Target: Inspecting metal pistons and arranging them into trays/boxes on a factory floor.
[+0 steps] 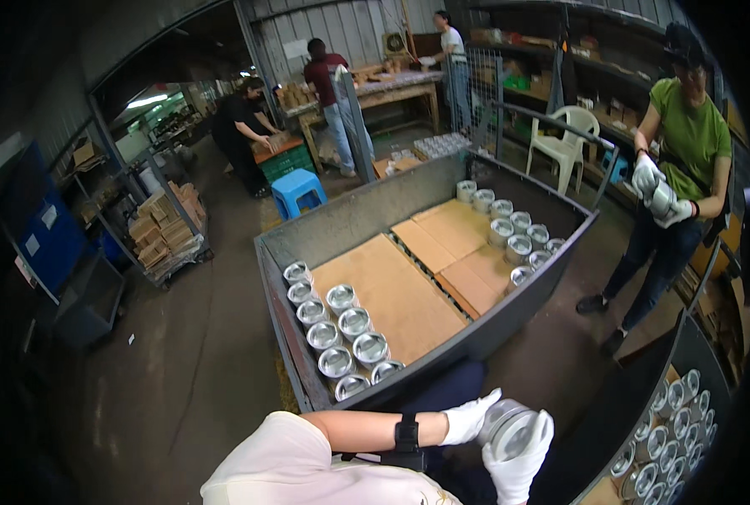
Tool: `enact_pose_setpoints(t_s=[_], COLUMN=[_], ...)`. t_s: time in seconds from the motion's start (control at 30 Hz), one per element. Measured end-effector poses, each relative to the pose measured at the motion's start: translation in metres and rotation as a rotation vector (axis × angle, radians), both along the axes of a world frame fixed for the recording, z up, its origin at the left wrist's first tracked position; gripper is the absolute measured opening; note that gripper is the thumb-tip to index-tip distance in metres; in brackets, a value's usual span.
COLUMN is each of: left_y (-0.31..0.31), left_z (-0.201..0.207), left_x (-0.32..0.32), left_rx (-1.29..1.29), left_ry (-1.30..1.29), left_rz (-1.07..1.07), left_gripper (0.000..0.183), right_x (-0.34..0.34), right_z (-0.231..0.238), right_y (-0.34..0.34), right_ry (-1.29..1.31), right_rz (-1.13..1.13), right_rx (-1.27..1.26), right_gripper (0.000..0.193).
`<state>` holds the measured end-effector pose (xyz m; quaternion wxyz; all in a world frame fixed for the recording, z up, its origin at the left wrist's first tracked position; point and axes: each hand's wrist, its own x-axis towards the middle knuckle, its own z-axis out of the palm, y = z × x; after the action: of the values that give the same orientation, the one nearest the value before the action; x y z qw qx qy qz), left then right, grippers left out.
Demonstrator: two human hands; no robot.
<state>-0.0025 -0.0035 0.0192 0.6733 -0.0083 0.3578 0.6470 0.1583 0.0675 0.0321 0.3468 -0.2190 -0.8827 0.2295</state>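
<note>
Both my gloved hands hold a silver metal piston (504, 423) just outside the near side of a grey metal bin. My left hand (469, 418), below a black wristwatch, is on the piston's left side. Around its right side wrap the fingers of my right hand (522, 459). Inside the bin, rows of upright pistons (323, 336) stand along the left end on flat cardboard (392, 282). More pistons (519, 245) stand at its far right end.
At lower right, a second dark bin (610, 421) holds many pistons. A co-worker in a green shirt (690, 126) handles a piston on the right. Behind the grey bin (341, 215) are a blue stool (297, 192), white chair (564, 139), workbench (375, 88) and other people. A box-laden cart (169, 220) stands left.
</note>
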Motion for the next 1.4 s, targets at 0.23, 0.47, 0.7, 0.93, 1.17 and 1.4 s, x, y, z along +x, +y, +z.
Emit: enact_pose_setpoints(t_s=[0.23, 0.47, 0.7, 0.93, 1.17, 1.4], left_y=[-0.018, -0.039, -0.038, -0.04, -0.046, -0.043], left_z=[-0.109, -0.078, -0.038, -0.033, -0.03, -0.038], left_x=[-0.002, -0.025, -0.021, -0.018, -0.019, -0.02], left_rx=[0.143, 0.075, 0.01, -0.019, -0.002, 0.062], left_ry=[0.801, -0.081, 0.0, 0.07, 0.068, 0.066], left_rz=[-0.155, -0.005, -0.003, 0.004, -0.079, -0.131], left_gripper=[0.034, 0.028, 0.036, 0.034, 0.037, 0.037], right_x=[-0.004, -0.002, -0.001, -0.003, -0.004, -0.002], right_z=[0.048, 0.021, 0.017, 0.018, 0.026, 0.029], right_y=[-0.021, -0.011, -0.012, -0.01, -0.014, -0.015], right_ry=[0.062, -0.082, -0.083, -0.127, -0.155, -0.176], right_rz=[0.277, -0.077, -0.11, -0.169, -0.164, -0.183], right_rx=[-0.351, -0.329, -0.271, -0.231, -0.322, -0.407], right_gripper=[0.087, 0.04, 0.032, 0.027, 0.03, 0.034])
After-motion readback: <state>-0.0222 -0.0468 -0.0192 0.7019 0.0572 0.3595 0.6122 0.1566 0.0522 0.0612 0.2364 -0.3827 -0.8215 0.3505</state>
